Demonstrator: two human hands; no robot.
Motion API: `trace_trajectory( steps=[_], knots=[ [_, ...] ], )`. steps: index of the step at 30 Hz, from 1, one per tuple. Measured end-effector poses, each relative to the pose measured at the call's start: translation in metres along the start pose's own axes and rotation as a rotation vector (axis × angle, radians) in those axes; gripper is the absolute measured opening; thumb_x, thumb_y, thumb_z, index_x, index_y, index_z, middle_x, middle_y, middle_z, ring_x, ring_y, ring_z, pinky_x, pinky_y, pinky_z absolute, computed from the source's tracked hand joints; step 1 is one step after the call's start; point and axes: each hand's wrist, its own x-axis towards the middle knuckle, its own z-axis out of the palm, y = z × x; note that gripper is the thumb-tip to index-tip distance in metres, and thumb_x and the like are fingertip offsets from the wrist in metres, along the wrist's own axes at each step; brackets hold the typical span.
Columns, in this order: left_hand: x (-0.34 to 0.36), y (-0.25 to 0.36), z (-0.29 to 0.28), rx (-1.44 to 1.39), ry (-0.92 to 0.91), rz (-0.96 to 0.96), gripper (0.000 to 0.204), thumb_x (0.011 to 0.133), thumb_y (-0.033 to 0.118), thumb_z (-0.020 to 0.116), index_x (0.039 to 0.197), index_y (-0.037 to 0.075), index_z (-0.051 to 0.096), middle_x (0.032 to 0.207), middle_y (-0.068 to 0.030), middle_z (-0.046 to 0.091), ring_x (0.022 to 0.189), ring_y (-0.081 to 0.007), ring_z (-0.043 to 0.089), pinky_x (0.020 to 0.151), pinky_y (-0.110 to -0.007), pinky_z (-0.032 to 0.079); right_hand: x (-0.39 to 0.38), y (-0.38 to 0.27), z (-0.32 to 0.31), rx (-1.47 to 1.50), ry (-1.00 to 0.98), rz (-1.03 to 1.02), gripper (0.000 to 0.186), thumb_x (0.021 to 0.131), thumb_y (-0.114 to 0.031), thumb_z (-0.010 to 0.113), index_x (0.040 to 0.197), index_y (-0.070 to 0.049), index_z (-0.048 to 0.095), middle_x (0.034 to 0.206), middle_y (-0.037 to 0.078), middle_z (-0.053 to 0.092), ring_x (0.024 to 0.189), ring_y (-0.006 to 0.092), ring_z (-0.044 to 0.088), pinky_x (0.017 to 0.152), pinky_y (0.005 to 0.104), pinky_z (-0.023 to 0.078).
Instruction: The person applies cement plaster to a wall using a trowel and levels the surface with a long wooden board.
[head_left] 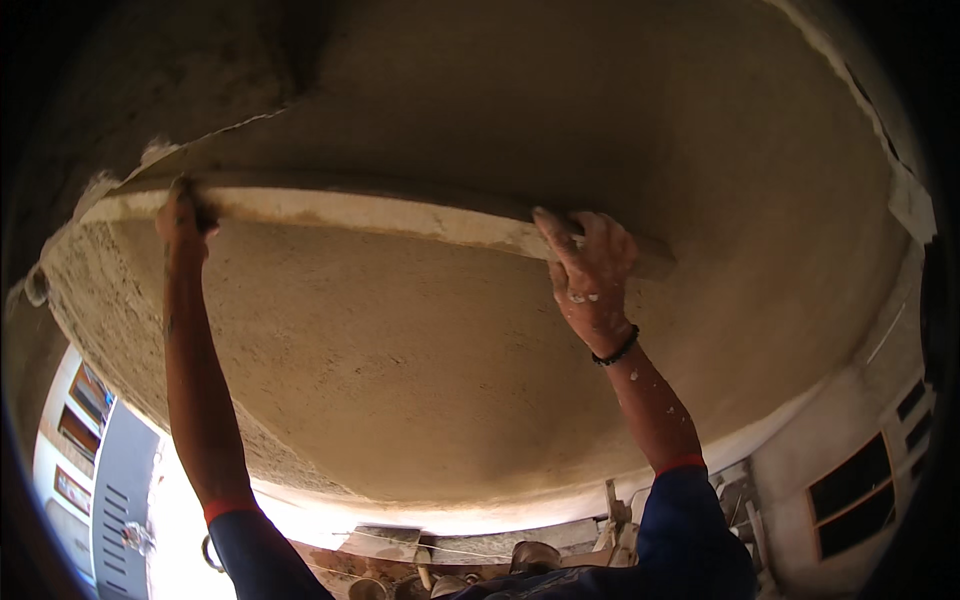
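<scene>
A long straight wooden board [370,212], like a plasterer's straightedge, lies across a broad brown plastered surface [390,350] above me. My left hand [186,212] is closed around the board close to its left end. Toward the other end, my right hand [597,262] grips it with the thumb along its pale near face; the tip of the board shows just beyond that hand. White splashes mark my right hand and forearm, and a dark beaded bracelet [616,346] circles the wrist. The plaster looks rough at the left and smoother toward the right.
A ragged plaster edge [230,125] runs along the upper left. Below lie buckets [535,556] and wooden pieces [612,520]. A dark-paned window [852,495] is at lower right; a building with windows [75,435] and a grey gate [115,500] are at lower left.
</scene>
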Motion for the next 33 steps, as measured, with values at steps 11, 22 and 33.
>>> trace_trajectory(
  steps=[11, 22, 33],
  knots=[
    [-0.115, -0.083, -0.007, -0.242, 0.069, -0.188, 0.028, 0.082, 0.032, 0.065, 0.089, 0.005, 0.064, 0.072, -0.0055, 0.058, 0.056, -0.015, 0.053, 0.042, -0.03, 0.043, -0.07, 0.023, -0.021, 0.135, -0.174, -0.085, 0.062, 0.065, -0.002, 0.069, 0.122, -0.021, 0.055, 0.109, 0.011, 0.045, 0.103, 0.0292, 0.045, 0.088, 0.0468, 0.036],
    [-0.378, -0.27, -0.104, -0.044, 0.29, -0.727, 0.038, 0.079, 0.022, 0.066, 0.097, -0.003, 0.044, 0.07, -0.012, 0.054, 0.043, -0.0196, 0.052, 0.032, -0.031, 0.042, -0.222, 0.036, -0.093, 0.367, -1.141, -0.292, 0.075, 0.054, -0.011, 0.07, 0.126, -0.01, 0.05, 0.095, 0.012, 0.049, 0.088, 0.0304, 0.049, 0.08, 0.0429, 0.041],
    [-0.551, -0.441, -0.139, -0.336, 0.431, -1.325, 0.08, 0.068, 0.02, 0.075, 0.124, -0.001, 0.023, 0.118, -0.0227, 0.045, 0.102, -0.033, 0.055, 0.087, -0.044, 0.05, -0.265, 0.073, -0.122, 0.372, -1.597, -0.329, 0.064, 0.06, -0.018, 0.064, 0.123, -0.017, 0.054, 0.094, 0.013, 0.059, 0.086, 0.0332, 0.057, 0.08, 0.0472, 0.045]
  ],
)
